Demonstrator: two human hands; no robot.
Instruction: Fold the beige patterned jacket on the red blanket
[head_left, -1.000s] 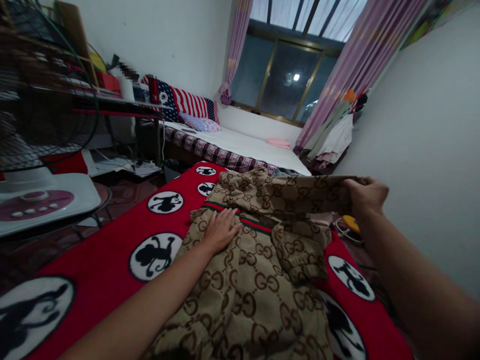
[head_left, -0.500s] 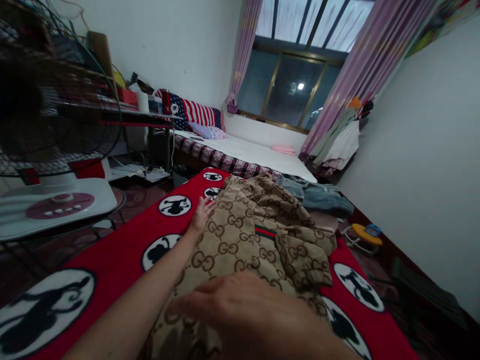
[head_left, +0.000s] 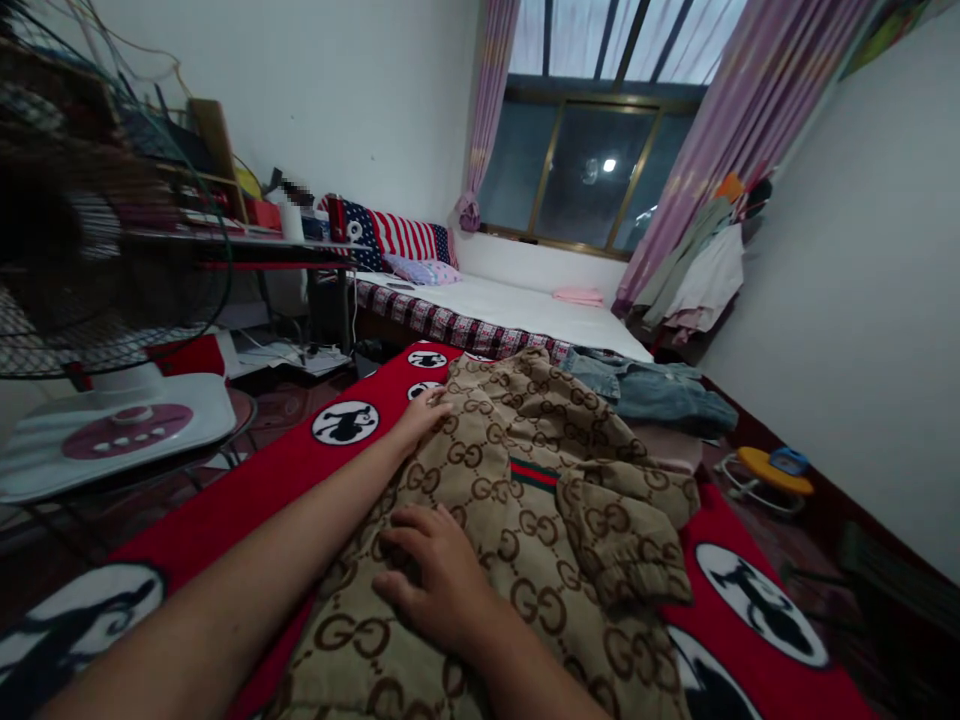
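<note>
A beige jacket (head_left: pixel 517 530) with a brown interlocking-letter print and a green-red-green stripe lies spread on a red cloth (head_left: pixel 277 490) with black figures in white circles. One sleeve (head_left: pixel 626 520) is folded across toward the right, its gathered cuff near the cloth. My left hand (head_left: pixel 424 415) reaches out to the far left edge of the jacket, fingers extended and touching the fabric. Closer to me, my right hand (head_left: pixel 439 575) rests on the lower left part of the jacket, its fingers apart and slightly bent. Neither hand grips anything.
Folded denim clothing (head_left: pixel 652 395) lies at the far right of the red cloth. A fan (head_left: pixel 127 430) stands at left beside a cluttered desk (head_left: pixel 277 250). Behind is a bed (head_left: pixel 510 305). An orange-topped stool (head_left: pixel 772 470) stands on the floor at right.
My right hand has come down from a blurred position near the camera onto the jacket, fingers now spread. My left hand has shifted slightly onto the jacket's edge. The view has turned slightly.
</note>
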